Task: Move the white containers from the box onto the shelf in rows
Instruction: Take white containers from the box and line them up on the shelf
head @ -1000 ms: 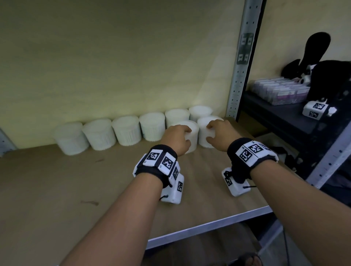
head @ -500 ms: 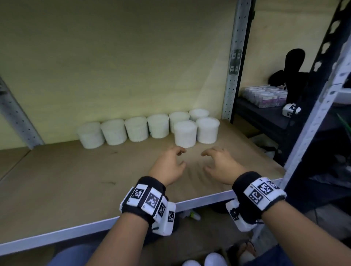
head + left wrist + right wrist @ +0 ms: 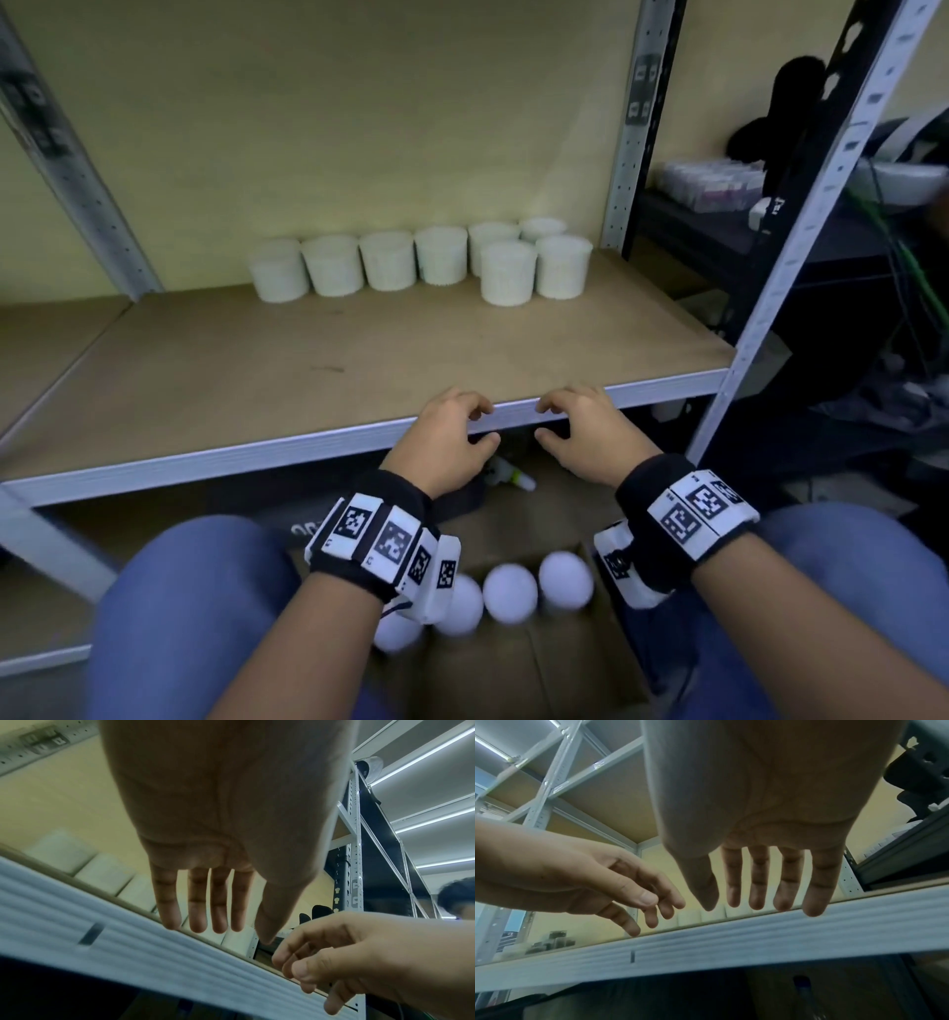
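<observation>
Left hand: the left hand [image 3: 445,441] hovers at the front edge of the shelf, palm down, fingers [image 3: 197,902] loosely spread and only slightly bent, holding nothing.
Right hand: the right hand [image 3: 590,437] is just beside it at the same edge, fingers [image 3: 758,882] relaxed and apart, also empty; the two hands are near each other but not touching.
Shelf: a wooden shelf [image 3: 308,360] with a pale metal front rail, carried by perforated grey uprights [image 3: 629,128].
Back row: six white containers [image 3: 387,259] stand upright side by side along the rear wall, close together.
Front row: two more white containers [image 3: 507,273] stand upright just in front of the right end of that row, side by side, the right one [image 3: 562,267] nearest the upright.
Box: an open cardboard box [image 3: 513,668] sits low between the person's knees [image 3: 195,606], below the shelf.
In the box: round white tops of more containers [image 3: 510,593] show in a line near its far side, partly hidden by the left wrist band [image 3: 382,545].
Under the shelf: a small white bottle-like thing [image 3: 513,475] lies in the dark; what it is cannot be told.
Next bay: a dark shelf [image 3: 719,226] to the right carries a stack of clear packs [image 3: 711,180].
</observation>
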Demonstrator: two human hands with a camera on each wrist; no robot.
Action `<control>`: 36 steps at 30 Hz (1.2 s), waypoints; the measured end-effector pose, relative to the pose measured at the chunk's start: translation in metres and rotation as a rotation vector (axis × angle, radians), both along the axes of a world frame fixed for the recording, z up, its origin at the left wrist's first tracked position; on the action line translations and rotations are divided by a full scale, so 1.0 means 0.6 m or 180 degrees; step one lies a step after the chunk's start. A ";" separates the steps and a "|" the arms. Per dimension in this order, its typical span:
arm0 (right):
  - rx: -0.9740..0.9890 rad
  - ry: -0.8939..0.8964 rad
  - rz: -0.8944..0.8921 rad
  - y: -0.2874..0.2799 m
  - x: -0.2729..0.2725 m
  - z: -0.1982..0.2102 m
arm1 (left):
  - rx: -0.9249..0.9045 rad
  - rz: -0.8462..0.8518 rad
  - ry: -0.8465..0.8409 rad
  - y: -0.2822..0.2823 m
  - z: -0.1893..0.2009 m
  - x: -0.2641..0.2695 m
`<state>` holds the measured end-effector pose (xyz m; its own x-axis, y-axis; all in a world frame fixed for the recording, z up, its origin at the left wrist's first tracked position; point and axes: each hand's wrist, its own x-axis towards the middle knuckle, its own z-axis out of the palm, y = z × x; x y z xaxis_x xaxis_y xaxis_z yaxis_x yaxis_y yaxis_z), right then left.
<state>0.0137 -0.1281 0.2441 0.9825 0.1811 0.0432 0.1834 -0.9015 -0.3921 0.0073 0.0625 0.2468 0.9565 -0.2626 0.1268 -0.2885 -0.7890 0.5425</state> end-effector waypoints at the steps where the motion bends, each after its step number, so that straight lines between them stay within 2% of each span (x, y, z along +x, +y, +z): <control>1: -0.0021 0.0039 -0.0023 -0.001 -0.007 -0.010 | 0.0007 -0.0014 0.0025 0.001 -0.009 -0.009; 9: -0.0143 0.0681 -0.0178 -0.019 -0.028 -0.105 | 0.0128 -0.0164 0.0606 -0.020 -0.100 -0.033; 15: -0.0400 0.1263 -0.0175 -0.042 -0.011 -0.181 | 0.0382 -0.0211 0.1174 -0.060 -0.191 -0.007; 21: -0.0400 0.1700 -0.0321 -0.051 0.008 -0.271 | 0.0513 -0.0106 0.1669 -0.087 -0.291 0.019; 27: -0.0609 0.1959 -0.0263 -0.059 0.025 -0.363 | 0.0574 -0.0023 0.2061 -0.099 -0.391 0.038; 36: -0.0978 0.2235 -0.0203 -0.071 0.050 -0.478 | 0.0977 -0.0048 0.2409 -0.121 -0.501 0.055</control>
<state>0.0438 -0.1704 -0.0426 0.7697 0.0262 -0.6378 -0.0720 -0.9892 -0.1276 0.0405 -0.0101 -0.0539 0.7505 -0.1942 -0.6318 0.0576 -0.9330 0.3552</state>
